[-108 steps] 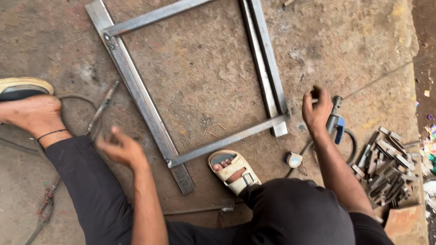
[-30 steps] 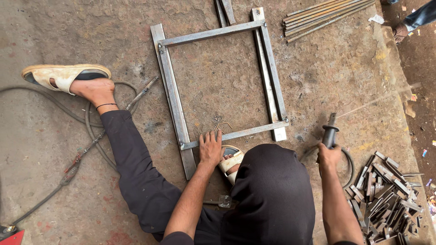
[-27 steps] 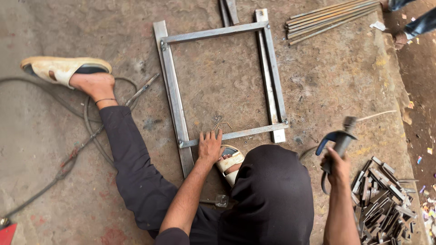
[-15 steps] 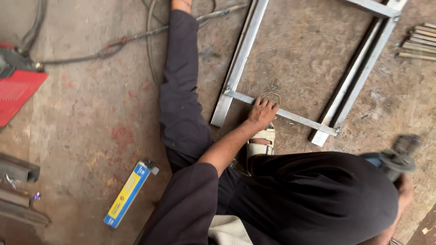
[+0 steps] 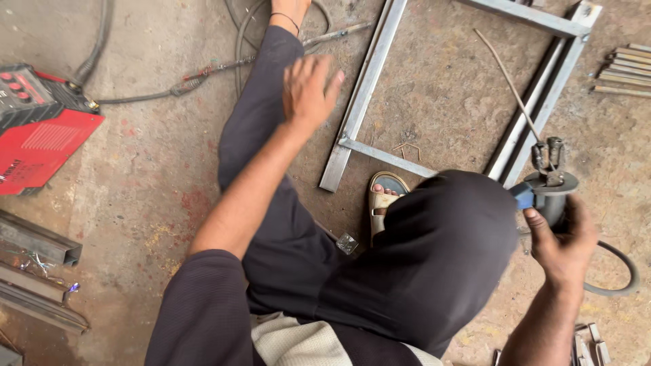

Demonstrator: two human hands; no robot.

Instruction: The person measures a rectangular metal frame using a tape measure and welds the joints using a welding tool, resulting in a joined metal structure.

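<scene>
A person is wearing dark clothes and a dark head covering.

A dark hood (image 5: 441, 251) is covering the head; a dark short-sleeved shirt (image 5: 203, 305) is showing a pale layer at the back. Dark trousers (image 5: 271, 203) are running down the leg, a thin dark anklet (image 5: 285, 16) is circling the ankle, and a cream sandal (image 5: 385, 200) is sitting on the foot.

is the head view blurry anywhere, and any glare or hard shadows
Head view: the raised left hand is smeared by motion blur; the right hand gripping the grey electrode holder is sharp, as is the grey square-tube steel frame. Lighting is soft and even, no hard shadows, no glare, even on the red welding machine.
</scene>
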